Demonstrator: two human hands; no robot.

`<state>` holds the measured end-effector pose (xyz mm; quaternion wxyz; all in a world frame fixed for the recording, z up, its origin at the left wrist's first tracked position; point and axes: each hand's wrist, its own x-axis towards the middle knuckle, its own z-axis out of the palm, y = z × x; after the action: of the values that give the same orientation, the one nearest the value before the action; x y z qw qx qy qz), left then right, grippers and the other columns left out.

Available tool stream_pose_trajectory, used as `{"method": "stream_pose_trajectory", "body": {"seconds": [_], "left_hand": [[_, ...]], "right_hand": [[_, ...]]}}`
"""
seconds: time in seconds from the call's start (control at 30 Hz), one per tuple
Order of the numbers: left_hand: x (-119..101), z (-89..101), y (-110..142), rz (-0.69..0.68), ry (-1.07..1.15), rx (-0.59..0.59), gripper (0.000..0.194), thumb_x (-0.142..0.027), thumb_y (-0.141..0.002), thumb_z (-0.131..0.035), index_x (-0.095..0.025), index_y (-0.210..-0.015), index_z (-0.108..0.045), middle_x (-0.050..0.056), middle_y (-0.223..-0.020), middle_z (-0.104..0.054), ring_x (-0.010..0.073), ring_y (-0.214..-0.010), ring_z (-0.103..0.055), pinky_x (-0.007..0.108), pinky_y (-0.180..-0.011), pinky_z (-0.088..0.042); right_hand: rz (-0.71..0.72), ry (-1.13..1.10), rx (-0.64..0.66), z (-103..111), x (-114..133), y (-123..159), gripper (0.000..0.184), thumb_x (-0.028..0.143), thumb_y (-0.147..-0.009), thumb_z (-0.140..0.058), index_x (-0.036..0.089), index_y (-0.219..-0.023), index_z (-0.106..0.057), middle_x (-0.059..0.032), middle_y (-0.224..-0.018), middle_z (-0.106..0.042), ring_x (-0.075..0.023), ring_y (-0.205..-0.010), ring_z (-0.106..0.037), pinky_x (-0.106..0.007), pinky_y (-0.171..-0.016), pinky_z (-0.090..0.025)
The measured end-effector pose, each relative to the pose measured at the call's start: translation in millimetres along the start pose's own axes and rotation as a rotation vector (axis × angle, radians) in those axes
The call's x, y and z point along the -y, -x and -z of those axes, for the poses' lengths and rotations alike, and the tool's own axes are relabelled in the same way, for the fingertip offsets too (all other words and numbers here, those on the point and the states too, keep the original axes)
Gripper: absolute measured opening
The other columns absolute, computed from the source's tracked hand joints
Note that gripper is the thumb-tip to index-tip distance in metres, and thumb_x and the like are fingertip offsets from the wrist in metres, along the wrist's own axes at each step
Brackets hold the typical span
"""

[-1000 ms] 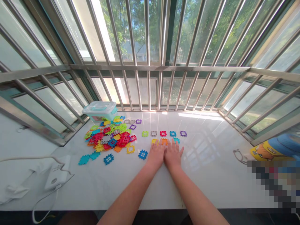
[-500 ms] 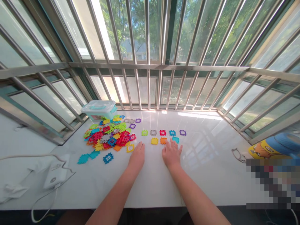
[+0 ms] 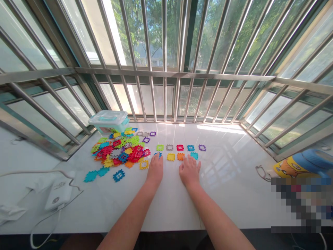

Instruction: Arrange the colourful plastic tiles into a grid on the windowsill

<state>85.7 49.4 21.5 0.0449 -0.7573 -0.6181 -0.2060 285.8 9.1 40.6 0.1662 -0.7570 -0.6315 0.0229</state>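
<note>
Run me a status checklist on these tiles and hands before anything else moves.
1. Far row complete with its five tiles spaced apart: ok.
2. Left hand at the near blue tile, left of the yellow tile: ok.
3. Firm grip on that blue tile: cannot tell; fingers cover part of it.
4. Right hand clear of the near tiles: not ok; fingertips reach the orange tile and teal tile.
5. Bottle well apart from both rows: ok.

A notched blue tile, mostly hidden, sits leftmost in the near row; a yellow tile, orange tile and teal tile lie flat rightward.
</note>
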Motion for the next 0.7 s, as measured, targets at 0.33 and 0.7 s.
{"method": "stream_pose_trajectory", "body": {"seconds": [0.33,0.7], "left_hand": [[-17,18.4,42,-0.105,0.057,0.023,0.039,-0.008,-0.097,-0.046,-0.016,-0.125,-0.071,0.015,-0.140,-0.066,0.0281,-0.132,-0.058,0.045,-0.114,-0.048],[-44,-1.3,19,-0.204,0.132,0.085,0.047,-0.026,-0.105,-0.042,-0.023,-0.149,-0.060,0.010,-0.157,-0.057,0.0294,-0.152,-0.043,0.060,-0.128,-0.026]], "right_hand": [[-0.032,0.038,0.026,14,10,2,0.050,0.028,-0.102,-0.042,0.021,-0.148,-0.058,-0.0150,-0.167,-0.042,-0.0300,-0.153,-0.033,-0.060,-0.127,-0.007],[0.022,0.036,0.007,10,7,1,0.046,0.027,-0.100,-0.045,0.027,-0.143,-0.063,-0.0109,-0.163,-0.047,-0.0294,-0.152,-0.035,-0.056,-0.127,-0.010]]}}
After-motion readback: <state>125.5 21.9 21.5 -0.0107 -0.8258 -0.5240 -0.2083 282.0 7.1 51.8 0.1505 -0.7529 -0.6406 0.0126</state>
